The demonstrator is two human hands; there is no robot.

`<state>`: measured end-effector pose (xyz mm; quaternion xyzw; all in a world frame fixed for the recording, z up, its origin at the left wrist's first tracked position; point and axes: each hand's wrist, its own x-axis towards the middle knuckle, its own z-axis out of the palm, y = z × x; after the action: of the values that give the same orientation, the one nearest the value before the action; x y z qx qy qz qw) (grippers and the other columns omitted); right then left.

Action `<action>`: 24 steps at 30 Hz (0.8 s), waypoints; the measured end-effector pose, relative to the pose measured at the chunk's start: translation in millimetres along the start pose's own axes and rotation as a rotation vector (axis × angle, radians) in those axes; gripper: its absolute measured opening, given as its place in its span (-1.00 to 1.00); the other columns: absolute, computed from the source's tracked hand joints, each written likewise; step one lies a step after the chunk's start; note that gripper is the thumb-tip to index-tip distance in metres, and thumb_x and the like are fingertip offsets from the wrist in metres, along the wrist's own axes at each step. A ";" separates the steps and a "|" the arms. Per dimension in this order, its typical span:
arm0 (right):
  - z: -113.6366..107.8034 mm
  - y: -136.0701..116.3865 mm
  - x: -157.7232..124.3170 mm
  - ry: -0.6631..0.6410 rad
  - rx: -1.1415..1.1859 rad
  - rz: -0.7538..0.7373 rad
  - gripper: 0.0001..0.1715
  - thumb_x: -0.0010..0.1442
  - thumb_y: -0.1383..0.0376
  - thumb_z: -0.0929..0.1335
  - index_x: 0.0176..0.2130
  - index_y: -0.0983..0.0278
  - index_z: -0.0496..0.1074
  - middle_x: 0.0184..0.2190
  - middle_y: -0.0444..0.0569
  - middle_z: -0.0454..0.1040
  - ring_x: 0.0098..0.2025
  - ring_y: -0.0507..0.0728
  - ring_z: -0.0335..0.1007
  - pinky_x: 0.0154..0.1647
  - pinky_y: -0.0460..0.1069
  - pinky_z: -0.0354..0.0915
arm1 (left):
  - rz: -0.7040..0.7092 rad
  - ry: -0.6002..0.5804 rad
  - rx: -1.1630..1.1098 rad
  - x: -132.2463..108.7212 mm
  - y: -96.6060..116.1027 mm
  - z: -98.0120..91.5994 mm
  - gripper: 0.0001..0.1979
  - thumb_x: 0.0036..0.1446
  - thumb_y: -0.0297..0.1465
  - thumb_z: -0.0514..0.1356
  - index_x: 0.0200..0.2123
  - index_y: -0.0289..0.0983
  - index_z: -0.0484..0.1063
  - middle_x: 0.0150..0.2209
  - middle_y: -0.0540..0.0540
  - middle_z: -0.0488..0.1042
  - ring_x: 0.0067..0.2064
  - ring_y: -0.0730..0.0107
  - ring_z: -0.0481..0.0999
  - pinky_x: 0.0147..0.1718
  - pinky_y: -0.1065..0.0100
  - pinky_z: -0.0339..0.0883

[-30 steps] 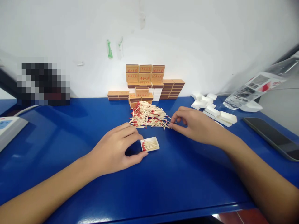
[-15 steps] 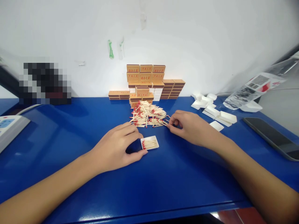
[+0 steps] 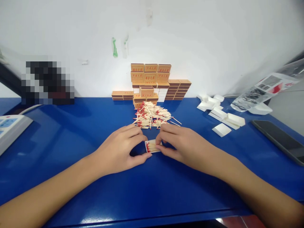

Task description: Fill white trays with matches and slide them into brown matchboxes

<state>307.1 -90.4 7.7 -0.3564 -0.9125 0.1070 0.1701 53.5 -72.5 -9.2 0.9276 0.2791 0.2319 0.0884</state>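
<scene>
A small white tray (image 3: pixel 146 148) with red-headed matches in it lies on the blue table (image 3: pixel 147 193). My left hand (image 3: pixel 125 148) grips the tray's left end between thumb and fingers. Over the tray's right end is my right hand (image 3: pixel 177 142), its thumb and forefinger pinched at the matches inside; what exactly they hold is hidden. Just behind the tray a loose heap of matches (image 3: pixel 152 115) spreads out, with a few stray ones at its right. Orange and brown matchboxes (image 3: pixel 150 77) are stacked behind the heap against the wall.
Several white trays (image 3: pixel 222 129) lie at the right, near a clear plastic bottle (image 3: pixel 249 95) and a dark phone (image 3: pixel 280 137). At the left edge is a white device (image 3: pixel 14 129), with a pixelated dark object (image 3: pixel 49 82) behind it.
My right hand has moved left and nearer, from the heap's right edge to the tray. A stray match now shows right of the heap. My left hand keeps its hold on the tray.
</scene>
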 end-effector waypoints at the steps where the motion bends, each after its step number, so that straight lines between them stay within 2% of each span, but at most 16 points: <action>1: -0.1 -0.6 -0.7 -0.006 -0.003 0.000 -0.86 0.42 0.35 0.33 -0.17 0.26 0.51 -0.22 0.00 0.47 -0.31 0.08 0.40 -0.29 -0.02 0.29 | 0.000 -0.002 0.000 -0.1 0.0 -0.2 -0.77 0.28 -0.25 0.33 -0.11 -0.27 0.55 -0.21 -0.14 0.55 -0.17 0.20 0.53 -0.12 0.17 0.46; 4: -5.5 2.4 -2.3 0.015 0.089 0.052 -0.86 0.42 0.33 0.35 -0.16 0.24 0.54 -0.25 -0.03 0.47 -0.30 0.07 0.41 -0.29 -0.04 0.29 | 0.009 -0.001 -0.007 -0.1 0.4 -1.7 -0.77 0.28 -0.26 0.33 -0.10 -0.28 0.56 -0.20 -0.14 0.56 -0.18 0.20 0.53 -0.13 0.17 0.45; 6: -10.8 7.0 -2.2 0.086 0.125 0.108 -0.88 0.41 0.31 0.37 -0.19 0.23 0.54 -0.30 -0.06 0.46 -0.31 0.06 0.39 -0.30 -0.04 0.27 | 0.028 0.016 -0.012 -0.1 0.8 -2.8 -0.78 0.29 -0.28 0.32 -0.09 -0.30 0.56 -0.20 -0.15 0.56 -0.19 0.21 0.53 -0.13 0.16 0.45; 9: -15.7 17.3 -1.6 0.210 0.031 0.228 -0.83 0.40 0.28 0.36 -0.25 0.24 0.53 -0.39 -0.09 0.42 -0.35 0.08 0.35 -0.32 -0.01 0.22 | 0.057 0.059 -0.004 -0.2 1.2 -3.4 -0.76 0.30 -0.29 0.32 -0.06 -0.32 0.56 -0.20 -0.17 0.57 -0.19 0.20 0.52 -0.13 0.14 0.45; 11: -15.3 26.4 -2.6 0.224 -0.060 0.327 -0.81 0.39 0.25 0.37 -0.28 0.25 0.52 -0.39 -0.07 0.42 -0.37 0.09 0.34 -0.33 0.01 0.20 | 0.058 0.064 0.002 -0.3 1.2 -2.6 -0.75 0.30 -0.29 0.32 -0.05 -0.33 0.56 -0.19 -0.18 0.57 -0.18 0.19 0.53 -0.13 0.13 0.46; 17: -7.9 45.0 -6.1 0.027 -0.156 0.532 -0.78 0.34 0.14 0.40 -0.23 0.25 0.50 -0.27 0.00 0.49 -0.35 0.15 0.39 -0.31 0.06 0.24 | -0.002 0.000 -0.039 -0.3 1.8 -1.0 -0.76 0.28 -0.29 0.34 -0.07 -0.32 0.57 -0.19 -0.15 0.56 -0.16 0.19 0.54 -0.10 0.14 0.46; 21: -11.4 46.7 -5.3 -0.081 -0.105 0.560 -0.80 0.39 0.26 0.32 -0.26 0.25 0.49 -0.26 0.02 0.51 -0.29 0.17 0.43 -0.27 0.05 0.26 | 0.023 0.020 -0.016 -0.8 2.5 -3.2 -0.75 0.29 -0.29 0.33 -0.05 -0.33 0.57 -0.18 -0.16 0.56 -0.16 0.20 0.54 -0.09 0.14 0.46; 24: -16.1 49.8 -9.5 -0.124 -0.089 0.549 -0.76 0.43 0.24 0.27 -0.24 0.25 0.48 -0.22 0.05 0.52 -0.26 0.18 0.45 -0.25 0.05 0.27 | 0.016 0.017 -0.003 -0.9 0.2 -3.0 -0.75 0.29 -0.29 0.32 -0.06 -0.34 0.58 -0.19 -0.16 0.56 -0.16 0.18 0.53 -0.10 0.14 0.46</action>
<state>350.5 -59.8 4.5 -0.5899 -0.7944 0.1305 0.0628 51.5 -73.1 -6.8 0.9277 0.2721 0.2408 0.0859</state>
